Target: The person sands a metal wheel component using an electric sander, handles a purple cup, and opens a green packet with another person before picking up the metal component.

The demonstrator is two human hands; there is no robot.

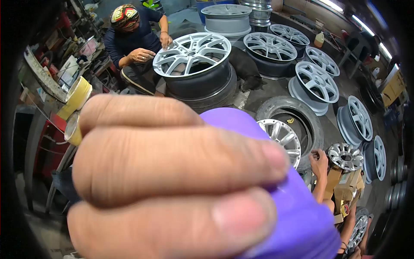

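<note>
Very close to the lens, my right hand (172, 168) shows large and blurred, its fingers curled with the tips pointing right. It is closed over a smooth, shiny purple thing (302, 216) that has folds at its lower end. What kind of thing this is, I cannot make out, since the fingers cover much of it. Three fingers show; the thumb and palm are hidden. Beyond the purple thing, partly covered by it, lies a silver multi-spoke wheel rim (284, 136). My left hand is not in view.
Across from me, a person in a patterned cap (125, 17) works at a pale grey wheel rim (192, 54). Another person's hand (319, 164) and limbs show at lower right, near cardboard boxes (345, 185). A loose tyre (317, 125) and several rims lie about; a dark animal (248, 71) rests between them.
</note>
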